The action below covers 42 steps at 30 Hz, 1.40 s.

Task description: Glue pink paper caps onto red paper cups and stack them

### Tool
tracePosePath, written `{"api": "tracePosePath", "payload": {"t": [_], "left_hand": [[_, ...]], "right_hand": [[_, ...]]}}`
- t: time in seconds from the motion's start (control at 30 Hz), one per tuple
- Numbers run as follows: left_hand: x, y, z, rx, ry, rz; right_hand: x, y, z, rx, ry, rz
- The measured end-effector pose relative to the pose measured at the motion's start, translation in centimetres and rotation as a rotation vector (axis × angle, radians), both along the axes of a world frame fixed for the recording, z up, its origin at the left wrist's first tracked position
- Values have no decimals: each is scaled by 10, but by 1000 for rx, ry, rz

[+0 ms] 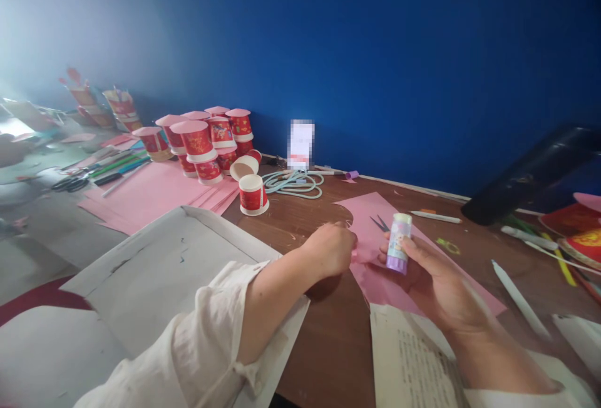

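My right hand [432,283] is wrapped round a glue stick [399,242] with a pale yellow top and a purple base, held nearly upright. Two dark pointed scissor blades [379,224] show just behind it; whether this hand also grips them I cannot tell. My left hand [331,248] is closed with its fingers curled down, a little left of the glue stick. A bit of pink shows by its fingertips, but what it pinches is hidden. Under and behind both hands lies a pink paper sheet [370,211] with a curved cut in its left edge.
Stacked red paper cups [200,142] with pink discs stand at the back left, beside pink sheets [136,198]. A single cup [252,195] stands before a coiled cable [295,184]. White board [183,270] lies left, a printed page [413,358] in front, pens [519,295] and a black cylinder [530,173] right.
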<state>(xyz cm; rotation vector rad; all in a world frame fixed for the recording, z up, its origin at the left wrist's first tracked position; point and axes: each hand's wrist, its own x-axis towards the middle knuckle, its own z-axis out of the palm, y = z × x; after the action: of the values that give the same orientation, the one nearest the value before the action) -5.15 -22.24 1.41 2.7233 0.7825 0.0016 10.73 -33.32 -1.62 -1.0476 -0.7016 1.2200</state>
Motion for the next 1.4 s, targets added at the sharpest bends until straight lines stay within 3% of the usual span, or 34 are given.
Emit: {"api": "tracePosePath", "payload": {"t": [0.53,0.73,0.9,1.0,1.13,1.3,1.4], "left_hand": [[2,-1,-3,-1,18,17],[0,-4,1,-6,12,53],[-2,-2,-3,51,-28,-14],[1,3,-9,38,-73,-9],[6,11,-12,-30,-128,108],[9,23,-18,-108,-170,176],[9,27,-22,-122,-190,161]], "right_hand": [[3,0,5,-49,-52,-72],[1,2,4,-58,14,-177],[-2,9,-3,-12,51,-162],[-5,16,-9,-32,-74,-184],[-6,20,-8,-68,-354,-187],[2,9,-1,-178,-847,-242],[8,3,-2,-130,-1078,-275]]}}
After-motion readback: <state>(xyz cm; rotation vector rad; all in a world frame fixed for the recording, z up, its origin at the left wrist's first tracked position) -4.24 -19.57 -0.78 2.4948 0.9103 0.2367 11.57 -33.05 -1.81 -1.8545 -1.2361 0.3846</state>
